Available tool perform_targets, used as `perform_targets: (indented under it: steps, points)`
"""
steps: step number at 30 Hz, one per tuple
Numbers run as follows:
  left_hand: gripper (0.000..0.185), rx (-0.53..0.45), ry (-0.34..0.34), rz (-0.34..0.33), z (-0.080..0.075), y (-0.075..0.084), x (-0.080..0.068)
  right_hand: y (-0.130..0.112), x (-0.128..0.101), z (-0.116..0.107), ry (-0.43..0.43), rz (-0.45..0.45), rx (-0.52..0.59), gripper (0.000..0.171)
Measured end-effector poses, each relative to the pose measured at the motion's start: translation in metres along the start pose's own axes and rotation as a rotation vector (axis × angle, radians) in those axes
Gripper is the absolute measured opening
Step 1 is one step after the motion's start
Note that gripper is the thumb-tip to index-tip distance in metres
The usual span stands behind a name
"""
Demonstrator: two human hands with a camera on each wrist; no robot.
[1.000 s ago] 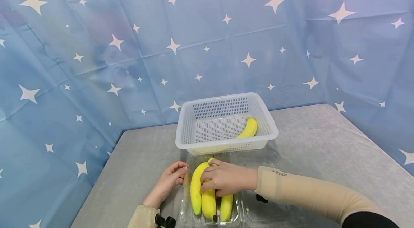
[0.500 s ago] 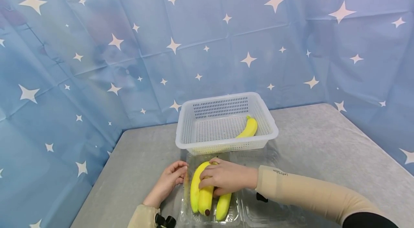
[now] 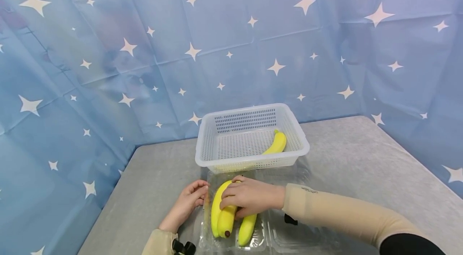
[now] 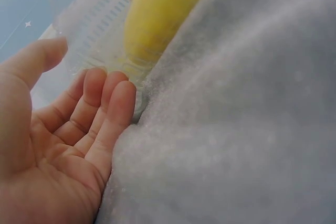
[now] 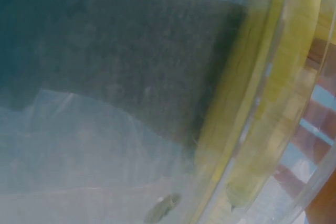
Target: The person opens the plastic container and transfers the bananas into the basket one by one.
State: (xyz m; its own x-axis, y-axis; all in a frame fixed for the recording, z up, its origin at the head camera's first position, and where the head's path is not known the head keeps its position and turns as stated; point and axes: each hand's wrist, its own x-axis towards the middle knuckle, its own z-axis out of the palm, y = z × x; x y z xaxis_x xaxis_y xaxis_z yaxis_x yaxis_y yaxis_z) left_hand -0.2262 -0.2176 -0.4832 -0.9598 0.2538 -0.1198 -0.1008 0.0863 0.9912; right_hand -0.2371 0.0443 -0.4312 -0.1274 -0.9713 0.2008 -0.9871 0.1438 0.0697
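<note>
right hand (image 3: pixel 249 198) grasps the middle banana (image 3: pixel 226 219) in the clear tray (image 3: pixel 260 239); left hand (image 3: pixel 186 205), fingers relaxed, steadies the tray's edge. fruit judged light, firm, bruisable: grip mid-body.

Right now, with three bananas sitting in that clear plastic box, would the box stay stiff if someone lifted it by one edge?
Probably not. The clear plastic box looks thin and see-through, so it would likely flex. The bananas weigh down its left half, so it may sag or tip there. The left hand touches its edge, perhaps because it slides easily on the table.
</note>
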Motion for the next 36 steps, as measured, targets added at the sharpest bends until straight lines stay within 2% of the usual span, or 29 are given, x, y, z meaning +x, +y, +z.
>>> perform_targets:
  steps: [5,12,19,26,36]
  points:
    - [0.036,-0.011,0.017,-0.016,-0.0003,-0.0002,-0.0006,-0.0007,0.0044,0.002,-0.007,-0.015,-0.06,0.04]
    - [0.039,-0.018,0.027,-0.034,0.0007,-0.0001,-0.0006,-0.0021,0.0056,0.0021,-0.027,-0.017,-0.084,0.04]
    - [0.038,-0.017,0.011,-0.002,0.0006,-0.0021,0.0,0.0002,0.0015,0.0038,0.054,-0.001,-0.116,0.043]
    - [0.037,-0.038,0.008,-0.007,0.0008,-0.0016,-0.0015,0.0014,-0.0001,0.0055,0.116,0.022,-0.115,0.045]
    - [0.038,-0.025,-0.009,0.0,0.0009,0.0023,-0.0023,0.0037,-0.0006,0.0011,0.072,0.007,-0.086,0.05]
